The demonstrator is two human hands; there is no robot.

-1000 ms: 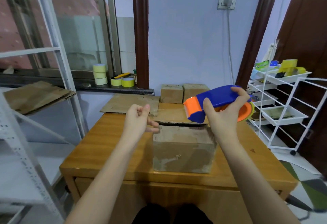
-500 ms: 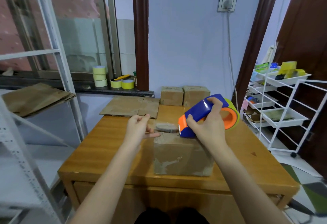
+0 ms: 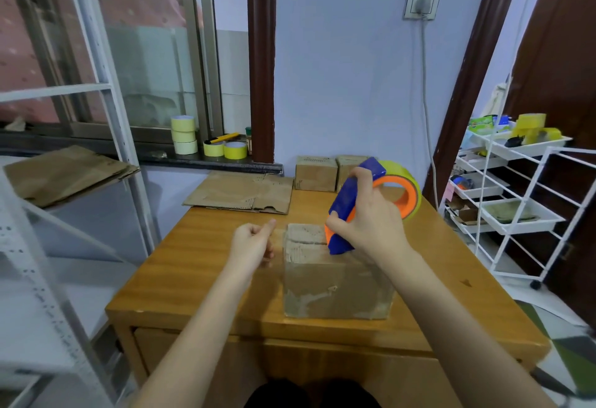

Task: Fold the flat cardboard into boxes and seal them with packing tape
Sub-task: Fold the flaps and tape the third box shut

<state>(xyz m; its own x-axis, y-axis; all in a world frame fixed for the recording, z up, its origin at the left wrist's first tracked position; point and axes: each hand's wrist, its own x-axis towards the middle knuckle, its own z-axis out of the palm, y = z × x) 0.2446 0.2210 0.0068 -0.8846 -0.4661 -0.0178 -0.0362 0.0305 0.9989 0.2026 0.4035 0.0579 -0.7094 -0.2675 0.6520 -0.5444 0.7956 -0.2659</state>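
A brown cardboard box sits near the front edge of the wooden table, and the flaps on top meet in a line down the middle. The right hand is wrapped around the blue and orange tape dispenser (its yellow tape roll sticks up at the back), and the low end of it touches the top of the box. The left hand is just beside the box's left top edge with fingers curled in and thumb up, maybe pinching clear tape, but I cannot tell.
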